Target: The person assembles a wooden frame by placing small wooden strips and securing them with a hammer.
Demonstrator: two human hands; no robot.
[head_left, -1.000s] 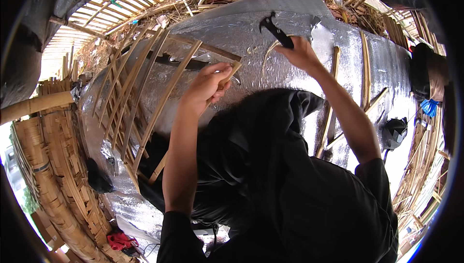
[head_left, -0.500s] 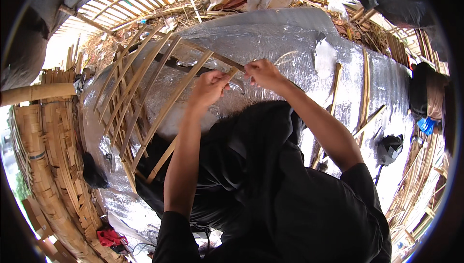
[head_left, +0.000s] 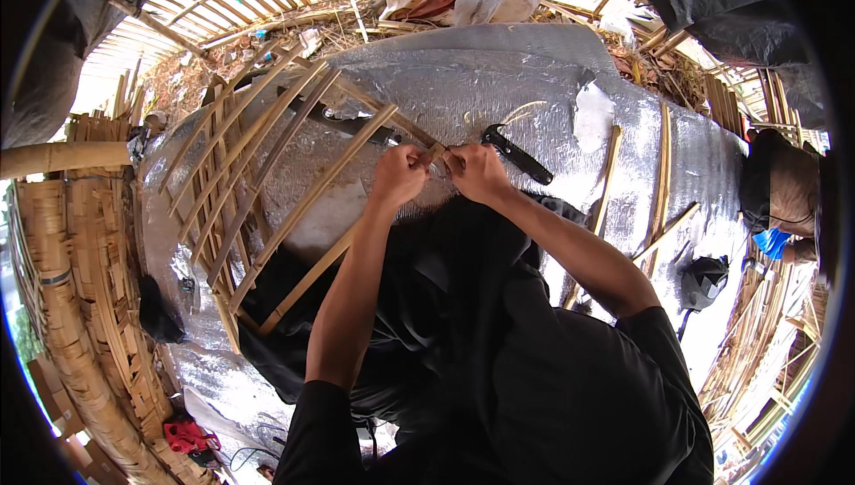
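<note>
A lattice of bamboo slats point(head_left: 307, 195) leans across my lap and the mat to the left. Its long far slat point(head_left: 378, 106) and a nearer slat point(head_left: 307, 282) slant toward each other, and their ends come together at my hands. My left hand point(head_left: 399, 175) is closed, fingers pinching the end of the nearer slat. Right beside it, my right hand point(head_left: 481, 173) is closed on the end of the far slat. Just beyond my right hand lies a hammer point(head_left: 525, 161) with a black handle. A blade with a dark handle point(head_left: 343, 122) lies beneath the lattice, partly hidden.
Loose bamboo strips point(head_left: 661, 187) lie at the right on the silver foil mat point(head_left: 481, 62). A dark pouch-like object point(head_left: 704, 282) sits near the mat's right edge. Bundled bamboo point(head_left: 67, 289) lines the left side. A red cloth point(head_left: 189, 436) is at lower left.
My right hand has moved down and left, bringing the far slat's end close to my left hand. The hammer beyond it has come into sight.
</note>
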